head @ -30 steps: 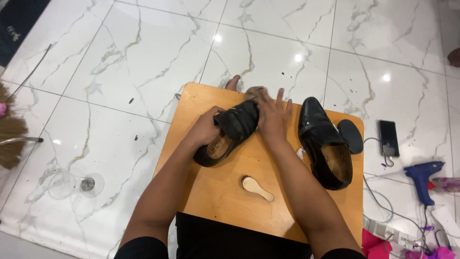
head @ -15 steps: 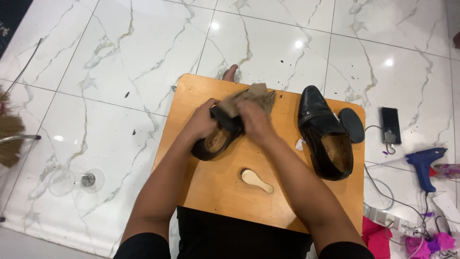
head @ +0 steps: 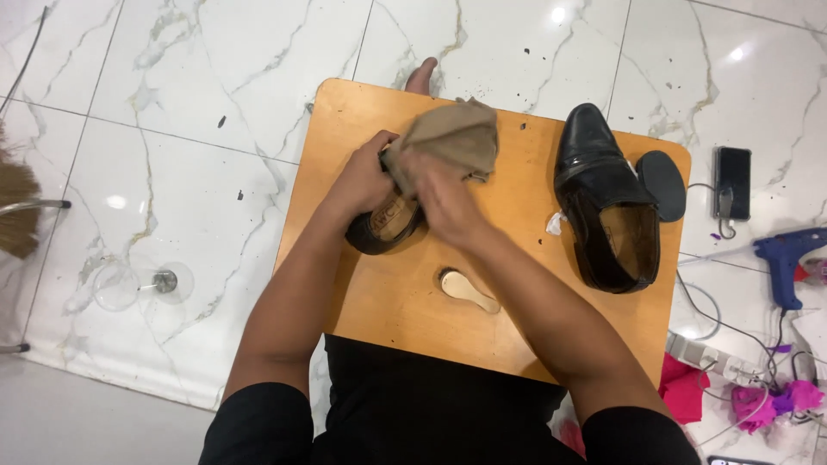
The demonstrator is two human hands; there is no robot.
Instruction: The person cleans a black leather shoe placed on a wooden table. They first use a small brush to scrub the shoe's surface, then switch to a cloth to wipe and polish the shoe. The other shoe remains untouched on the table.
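Note:
On a small orange wooden table (head: 517,284) my left hand (head: 366,181) grips a black leather shoe (head: 386,228) by its side; only its heel end and tan insole show. My right hand (head: 444,198) presses a tan cloth (head: 457,138) onto the front of that shoe, covering the toe. A second black shoe (head: 607,202) lies to the right on the table, toe pointing away, untouched. A small wooden-handled brush (head: 467,288) lies on the table just below my right wrist.
A black insole (head: 662,183) lies at the table's right edge. On the marble floor to the right are a phone (head: 731,181) on a cable, a blue glue gun (head: 788,258), pink scraps and wires. A clear lid (head: 138,284) and a broom (head: 17,207) sit at left.
The cloth has come up over the shoe's toe under my right hand, which now covers it. The view has shifted slightly closer; the second shoe has stayed put.

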